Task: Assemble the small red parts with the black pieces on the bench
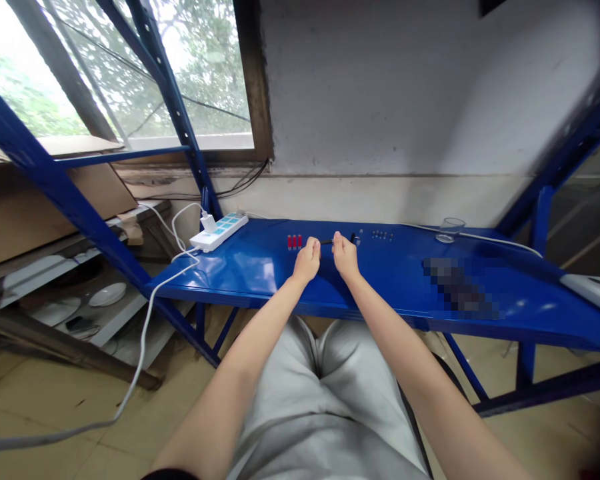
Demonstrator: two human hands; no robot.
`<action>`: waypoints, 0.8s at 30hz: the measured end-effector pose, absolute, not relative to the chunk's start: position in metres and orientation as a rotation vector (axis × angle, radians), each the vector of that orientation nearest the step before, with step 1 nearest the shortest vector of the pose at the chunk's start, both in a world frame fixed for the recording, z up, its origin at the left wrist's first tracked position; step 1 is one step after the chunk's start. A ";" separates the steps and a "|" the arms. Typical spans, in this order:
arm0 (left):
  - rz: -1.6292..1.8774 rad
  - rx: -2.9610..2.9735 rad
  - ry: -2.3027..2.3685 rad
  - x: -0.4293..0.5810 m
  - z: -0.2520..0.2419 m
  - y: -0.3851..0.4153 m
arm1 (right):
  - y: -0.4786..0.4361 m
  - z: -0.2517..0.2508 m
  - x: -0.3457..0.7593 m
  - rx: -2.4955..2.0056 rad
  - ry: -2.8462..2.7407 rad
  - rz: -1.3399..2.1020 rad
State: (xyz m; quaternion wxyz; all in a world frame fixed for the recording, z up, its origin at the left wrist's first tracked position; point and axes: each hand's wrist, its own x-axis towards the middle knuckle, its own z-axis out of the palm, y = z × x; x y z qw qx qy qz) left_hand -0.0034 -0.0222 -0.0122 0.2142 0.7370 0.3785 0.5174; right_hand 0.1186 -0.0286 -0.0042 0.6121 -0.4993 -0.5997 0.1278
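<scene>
A thin dark rod [327, 242] runs level between my two hands, just above the blue table. My left hand [307, 260] is closed around its left end, fingers pinched together. On the other end, the fingers of my right hand [345, 255] are closed too. Left of my hands, three short red cylinders [294, 243] stand side by side on the tabletop. Just beyond my right hand lies a small black piece [353, 237], with tiny clear or metallic bits beside it. Farther right sit several small shiny parts [383, 235], too small to name.
A white power strip [220, 232] with a plugged-in charger lies at the left end of the blue table [230, 267]. A clear glass cup [450, 230] stands at the back right. A blurred-out dark object [457, 287] and a white device [593, 293] are farther right.
</scene>
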 end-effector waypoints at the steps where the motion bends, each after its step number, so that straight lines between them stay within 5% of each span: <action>1: 1.455 2.049 1.048 -0.003 -0.013 -0.022 | -0.029 -0.004 0.118 -1.148 -1.382 0.301; 24: 1.465 2.076 1.084 0.007 -0.008 -0.025 | -0.024 -0.006 0.121 -1.082 -1.242 0.379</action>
